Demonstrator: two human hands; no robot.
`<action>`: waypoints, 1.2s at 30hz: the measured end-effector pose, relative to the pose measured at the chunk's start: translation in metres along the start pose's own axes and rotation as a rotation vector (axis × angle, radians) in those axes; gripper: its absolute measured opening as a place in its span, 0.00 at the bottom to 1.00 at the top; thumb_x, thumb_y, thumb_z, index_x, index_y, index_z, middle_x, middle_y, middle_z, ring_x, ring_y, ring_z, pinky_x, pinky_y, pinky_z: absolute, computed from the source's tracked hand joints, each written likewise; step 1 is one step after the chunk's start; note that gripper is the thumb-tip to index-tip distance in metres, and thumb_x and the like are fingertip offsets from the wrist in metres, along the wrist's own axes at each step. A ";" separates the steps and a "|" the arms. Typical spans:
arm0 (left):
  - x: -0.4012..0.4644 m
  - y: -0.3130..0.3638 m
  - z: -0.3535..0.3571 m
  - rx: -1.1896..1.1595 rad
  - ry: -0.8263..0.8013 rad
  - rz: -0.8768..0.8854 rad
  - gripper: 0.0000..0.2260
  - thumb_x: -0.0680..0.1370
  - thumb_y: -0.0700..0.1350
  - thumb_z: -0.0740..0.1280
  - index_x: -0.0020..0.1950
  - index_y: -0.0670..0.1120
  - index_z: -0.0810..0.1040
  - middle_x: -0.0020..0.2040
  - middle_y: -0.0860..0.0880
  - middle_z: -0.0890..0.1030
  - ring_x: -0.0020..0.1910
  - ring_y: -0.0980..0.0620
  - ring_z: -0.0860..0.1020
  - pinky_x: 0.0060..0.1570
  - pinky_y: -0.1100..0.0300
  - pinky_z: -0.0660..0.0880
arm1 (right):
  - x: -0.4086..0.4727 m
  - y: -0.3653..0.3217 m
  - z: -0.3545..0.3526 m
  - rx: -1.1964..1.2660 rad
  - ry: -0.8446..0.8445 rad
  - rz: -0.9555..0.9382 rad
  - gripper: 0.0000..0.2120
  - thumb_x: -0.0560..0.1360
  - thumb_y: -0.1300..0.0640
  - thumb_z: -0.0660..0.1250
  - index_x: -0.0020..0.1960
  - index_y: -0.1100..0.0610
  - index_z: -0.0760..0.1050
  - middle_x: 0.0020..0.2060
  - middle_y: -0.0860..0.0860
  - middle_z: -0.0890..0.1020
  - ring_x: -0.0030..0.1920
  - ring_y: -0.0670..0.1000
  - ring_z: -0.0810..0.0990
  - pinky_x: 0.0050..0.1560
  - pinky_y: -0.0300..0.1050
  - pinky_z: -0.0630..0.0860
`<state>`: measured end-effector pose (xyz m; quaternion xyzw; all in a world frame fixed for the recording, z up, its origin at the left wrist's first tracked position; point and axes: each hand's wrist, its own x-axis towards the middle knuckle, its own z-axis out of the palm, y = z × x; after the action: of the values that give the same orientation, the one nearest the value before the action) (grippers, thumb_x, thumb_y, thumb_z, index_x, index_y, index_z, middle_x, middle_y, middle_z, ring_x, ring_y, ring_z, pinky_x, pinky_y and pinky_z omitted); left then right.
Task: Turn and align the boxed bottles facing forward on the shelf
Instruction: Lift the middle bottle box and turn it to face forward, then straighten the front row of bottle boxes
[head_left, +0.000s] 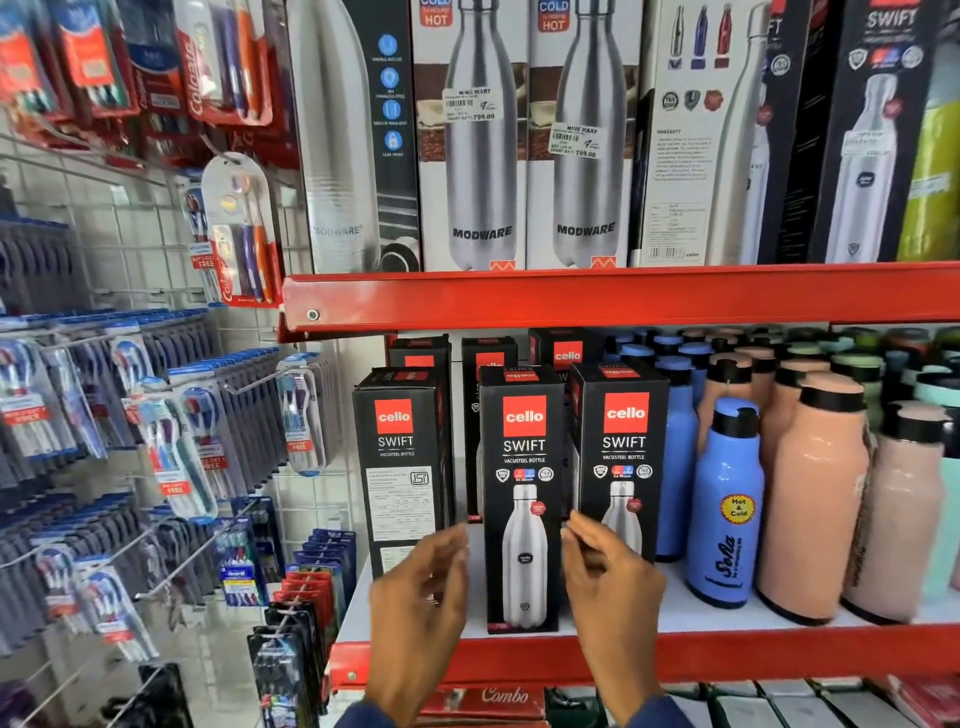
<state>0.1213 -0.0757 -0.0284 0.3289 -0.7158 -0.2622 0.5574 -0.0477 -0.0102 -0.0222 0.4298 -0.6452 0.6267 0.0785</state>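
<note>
On the lower shelf (675, 613), the left box (400, 467) shows its text side, not the front, so I judge it needs turning next. The left hand (421, 597) is open, fingers loose, just beside the middle box (522, 499). The right hand (613, 587) is open too, flanking this forward-facing box without gripping.

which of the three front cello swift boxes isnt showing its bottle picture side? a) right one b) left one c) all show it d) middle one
b, the left box shows a panel of printed text under its logo, while the middle box and the right box each show the steel bottle picture.
</note>
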 end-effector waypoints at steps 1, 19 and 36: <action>-0.001 0.002 -0.011 0.029 0.099 0.035 0.13 0.76 0.39 0.72 0.55 0.55 0.83 0.48 0.62 0.86 0.44 0.64 0.84 0.44 0.68 0.81 | -0.006 -0.008 0.001 0.026 -0.015 -0.028 0.15 0.71 0.62 0.73 0.57 0.53 0.81 0.41 0.46 0.86 0.40 0.38 0.83 0.39 0.24 0.77; 0.060 -0.037 -0.059 -0.043 -0.060 -0.168 0.43 0.59 0.51 0.83 0.69 0.57 0.65 0.55 0.61 0.81 0.54 0.67 0.78 0.51 0.67 0.74 | -0.016 -0.092 0.097 0.177 -0.274 -0.047 0.21 0.77 0.67 0.58 0.66 0.52 0.73 0.53 0.41 0.81 0.49 0.27 0.77 0.57 0.27 0.73; 0.094 -0.068 -0.083 -0.314 -0.371 -0.098 0.36 0.74 0.26 0.68 0.76 0.53 0.66 0.72 0.52 0.75 0.71 0.51 0.73 0.72 0.42 0.69 | -0.011 -0.075 0.101 0.131 -0.293 0.045 0.20 0.76 0.65 0.67 0.67 0.59 0.72 0.53 0.41 0.76 0.47 0.32 0.76 0.43 0.19 0.70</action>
<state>0.1991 -0.1924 -0.0001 0.2189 -0.7396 -0.4528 0.4472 0.0516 -0.0823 0.0059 0.5064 -0.6170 0.5996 -0.0585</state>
